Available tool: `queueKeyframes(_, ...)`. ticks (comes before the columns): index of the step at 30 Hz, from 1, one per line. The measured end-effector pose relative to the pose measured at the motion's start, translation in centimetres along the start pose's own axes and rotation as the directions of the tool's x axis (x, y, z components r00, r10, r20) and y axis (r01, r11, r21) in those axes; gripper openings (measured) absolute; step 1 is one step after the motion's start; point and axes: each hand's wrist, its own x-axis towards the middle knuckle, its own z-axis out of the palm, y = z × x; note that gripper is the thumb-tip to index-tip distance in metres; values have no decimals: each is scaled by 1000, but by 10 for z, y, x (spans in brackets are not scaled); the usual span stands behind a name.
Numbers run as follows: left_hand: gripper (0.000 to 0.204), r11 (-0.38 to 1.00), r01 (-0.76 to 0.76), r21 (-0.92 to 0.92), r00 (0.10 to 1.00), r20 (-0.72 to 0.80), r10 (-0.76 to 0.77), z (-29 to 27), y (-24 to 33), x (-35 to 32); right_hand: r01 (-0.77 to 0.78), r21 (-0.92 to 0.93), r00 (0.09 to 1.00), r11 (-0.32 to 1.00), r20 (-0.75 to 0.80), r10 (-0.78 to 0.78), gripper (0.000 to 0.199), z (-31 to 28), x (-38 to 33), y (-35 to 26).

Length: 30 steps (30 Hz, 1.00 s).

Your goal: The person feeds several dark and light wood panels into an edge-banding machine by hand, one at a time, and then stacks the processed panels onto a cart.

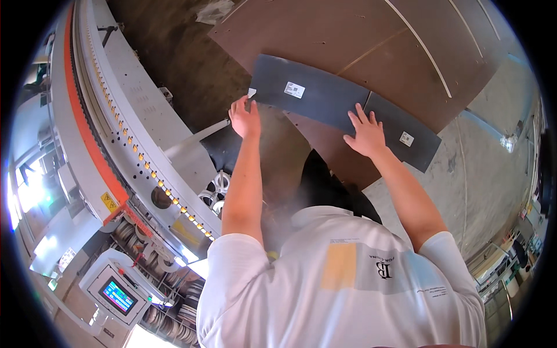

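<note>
Two dark grey panels [333, 101] lie end to end across a brown board stack, with a thin seam between them. Each carries a white printed label [295, 90]. My left hand [246, 119] is at the near left corner of the longer panel, thumb and fingertips pinched at a small white label [251, 93]. Whether that label is stuck down there cannot be made out. Fingers spread, my right hand [366, 132] rests on the panels' near edge, its fingertips close to the seam. The shorter panel [420, 145] reaches out to the right of that hand.
Brown boards [394, 35] with pale strips on top lie beyond the panels. Along the left runs a long machine [110, 124] with an orange stripe and a row of yellow rollers. A control screen [118, 294] and racked rolls [168, 325] are at lower left.
</note>
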Motion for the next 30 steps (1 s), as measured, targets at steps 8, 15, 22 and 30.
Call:
queueKeyframes(8, 26, 973, -229, 6, 973, 3, 229, 5, -25, 23, 21, -148, 956, 989, 291, 23, 99, -23, 20, -19)
queueKeyframes(15, 10, 963, -253, -93, 965, 42, 258, 13, -33, 47, 39, -138, 933, 990, 360, 13, 103, -33, 27, -18)
queueKeyframes(22, 20, 849, 434, -302, 843, -196, -501, 22, -83, 97, 52, -196, 892, 979, 450, 42, 106, -48, 31, -25)
queueKeyframes(30, 35, 529, 660, -533, 716, 234, -658, -13, -159, 65, 35, -167, 908, 985, 418, 39, 103, -50, 36, -28)
